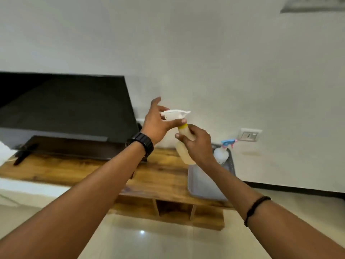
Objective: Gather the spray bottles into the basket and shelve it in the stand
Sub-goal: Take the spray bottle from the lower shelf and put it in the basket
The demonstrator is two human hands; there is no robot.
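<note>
Two hands on one bottle point(183, 146), held up over the stand point(160, 176). Right hand point(196, 144) grips its neck; left hand point(158, 124) pinches the white sprayer, other fingers spread. Second bottle point(222, 153), blue trigger, sits in the basket point(201, 187) on the stand's right end.

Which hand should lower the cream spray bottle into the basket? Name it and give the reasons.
Right. The right hand wraps the cream spray bottle by its body, directly above the basket. The left hand only pinches the white trigger head.
</note>
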